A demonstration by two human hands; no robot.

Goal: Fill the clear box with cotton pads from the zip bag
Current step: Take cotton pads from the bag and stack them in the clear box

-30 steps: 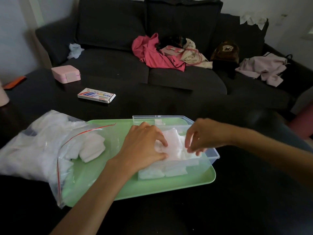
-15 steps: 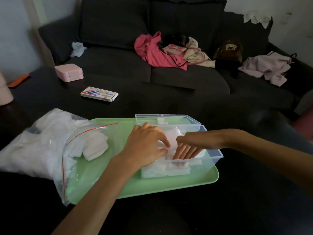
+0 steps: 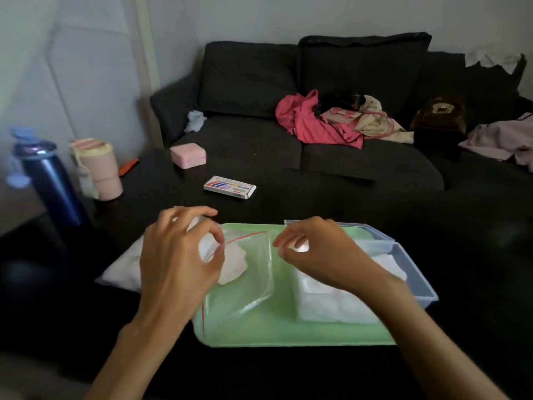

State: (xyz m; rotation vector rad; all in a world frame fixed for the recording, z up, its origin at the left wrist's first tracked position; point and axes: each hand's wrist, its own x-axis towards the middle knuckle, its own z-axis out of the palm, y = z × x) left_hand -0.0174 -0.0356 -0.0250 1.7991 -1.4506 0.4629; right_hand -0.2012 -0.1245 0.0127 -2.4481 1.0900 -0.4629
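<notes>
Now that my hands have left the clear box (image 3: 415, 272) at 3 o'clock on the green tray (image 3: 288, 336), my left hand (image 3: 178, 261) and right hand (image 3: 320, 249) are pinching the zip bag (image 3: 248, 272) mouth at 9 o'clock, opening it for more cotton pads (image 3: 331, 307); the box is holding some already.

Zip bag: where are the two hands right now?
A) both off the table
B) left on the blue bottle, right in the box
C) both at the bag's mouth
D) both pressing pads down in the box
C: the left hand and right hand sit at the red-lined mouth of the zip bag, beside the box.
</notes>
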